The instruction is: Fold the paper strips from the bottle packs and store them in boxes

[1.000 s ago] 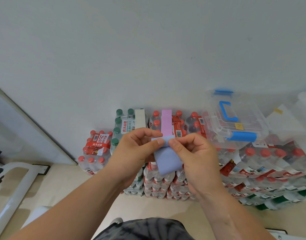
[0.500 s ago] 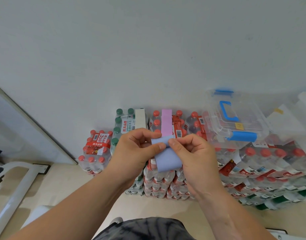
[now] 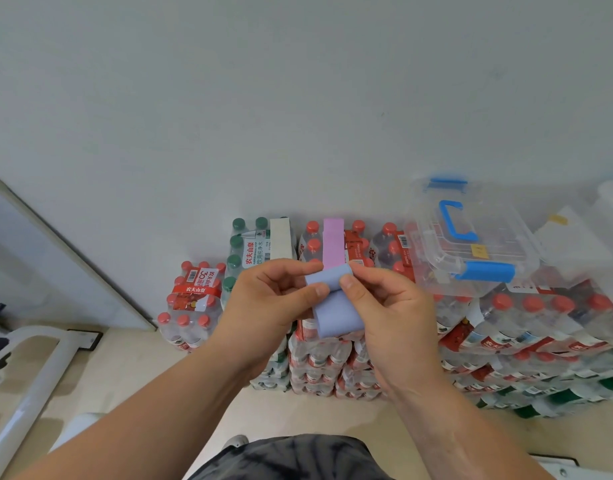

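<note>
Head view: left grip (image 3: 270,304) and right grip (image 3: 395,317) both pinch the blue paper strip (image 3: 338,315), thumbs in front, fingers behind. Left has the left end of the turned-over top, right has the right end. The strip is in the air in front of me, above the stacked bottle packs (image 3: 319,358) and touching none of them.

Top of the strip is bent over into a soft loop, not creased. The tail hangs down between my palms.

Step, as I read it: mid-fold on this strip, storing not started.

Next move needs:
- squash the loop flat and run a thumb along it so the crease holds; paper this limp will likely spring open if I let go early
- probably another fold to get it box-sized
- hand it to one grip, freeing the other for the box

The clear box (image 3: 506,244) sits on the packs to my right with its lid down and a blue latch (image 3: 485,271) at the front. Can't tell if it's clipped; assume it needs opening.

Queue: a pink strip (image 3: 333,242) lies on the red-cap pack (image 3: 355,247) just behind my grips, and a pale strip (image 3: 282,237) on the green-cap pack (image 3: 249,252) left of it.
</note>
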Available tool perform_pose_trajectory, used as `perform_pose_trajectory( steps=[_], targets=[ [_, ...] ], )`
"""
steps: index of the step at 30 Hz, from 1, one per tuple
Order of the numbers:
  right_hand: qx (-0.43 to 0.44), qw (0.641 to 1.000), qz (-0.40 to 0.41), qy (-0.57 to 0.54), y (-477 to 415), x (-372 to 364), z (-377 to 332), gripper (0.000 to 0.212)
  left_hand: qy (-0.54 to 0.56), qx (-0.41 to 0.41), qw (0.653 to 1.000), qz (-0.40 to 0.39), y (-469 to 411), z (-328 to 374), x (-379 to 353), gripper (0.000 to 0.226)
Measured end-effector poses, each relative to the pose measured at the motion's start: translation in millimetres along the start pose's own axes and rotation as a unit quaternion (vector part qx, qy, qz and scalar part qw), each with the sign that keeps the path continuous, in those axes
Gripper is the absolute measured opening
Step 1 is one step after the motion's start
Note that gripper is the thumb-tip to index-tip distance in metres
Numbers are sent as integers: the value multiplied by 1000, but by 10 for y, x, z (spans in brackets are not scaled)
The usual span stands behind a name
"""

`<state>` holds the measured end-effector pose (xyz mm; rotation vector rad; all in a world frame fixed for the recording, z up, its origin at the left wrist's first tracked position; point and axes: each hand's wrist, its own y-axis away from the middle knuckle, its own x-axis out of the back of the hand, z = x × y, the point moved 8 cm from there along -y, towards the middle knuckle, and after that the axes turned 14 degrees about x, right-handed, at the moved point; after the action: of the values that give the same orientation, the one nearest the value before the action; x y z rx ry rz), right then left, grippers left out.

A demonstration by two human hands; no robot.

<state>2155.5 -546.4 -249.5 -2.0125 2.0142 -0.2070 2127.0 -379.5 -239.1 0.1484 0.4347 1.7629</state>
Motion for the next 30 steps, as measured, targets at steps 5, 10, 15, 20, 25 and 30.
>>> perform_pose_trajectory(
  steps=[5, 10, 15, 20, 25, 30],
  targets=[
    [1, 1000, -18, -23, -12, -65, -67, 16, 13, -4, 1000, -13, -5, -7, 18, 21],
    [15, 1000, -9, 7, -72, -27, -45, 20, -1, -9, 1000, -18, 11, -8, -9, 24],
    [0, 1000, -19, 0, -33, -37, 15, 19, 9, 6, 1000, -26, -9, -25, -3, 20],
    [-20, 1000, -16, -8, -12, -22, 35, 14, -19, 1, 1000, 10, -46, -12, 31, 16],
    [-47, 999, -20, 4, -24, 12, 46, 4, -14, -9, 1000, 5, -49, 7, 22, 24],
    [-11, 999, -33, 25, -24, 48, 20, 13, -35, -11, 999, -14, -67, -10, -20, 33]
  ],
)
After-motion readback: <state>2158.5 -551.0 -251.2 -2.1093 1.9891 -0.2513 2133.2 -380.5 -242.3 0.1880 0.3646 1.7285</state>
